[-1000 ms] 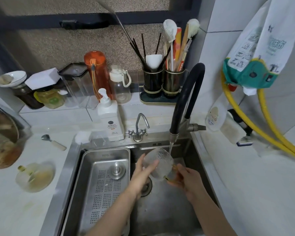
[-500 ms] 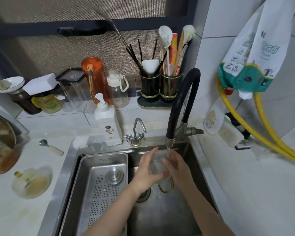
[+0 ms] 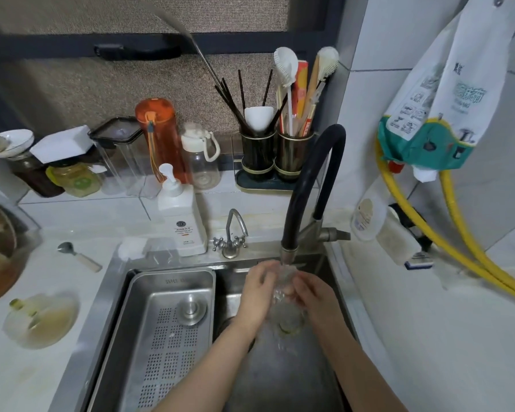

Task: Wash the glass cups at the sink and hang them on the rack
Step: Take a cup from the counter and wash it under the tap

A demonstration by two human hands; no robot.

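Note:
A clear textured glass cup is held between both hands directly under the spout of the black faucet, over the right basin of the steel sink. My left hand wraps its left side and my right hand covers its right side, so most of the glass is hidden. A second clear glass lies in the basin just below the hands. No rack is in view.
A perforated steel drain tray fills the left basin. A white soap pump bottle and a small tap stand behind the sink. Utensil holders, jars and bottles line the ledge. A yellow hose runs along the right wall.
Both hands have closed in around the glass and raised it close under the spout. A second ago the glass was tilted and more exposed, with the right hand lower.

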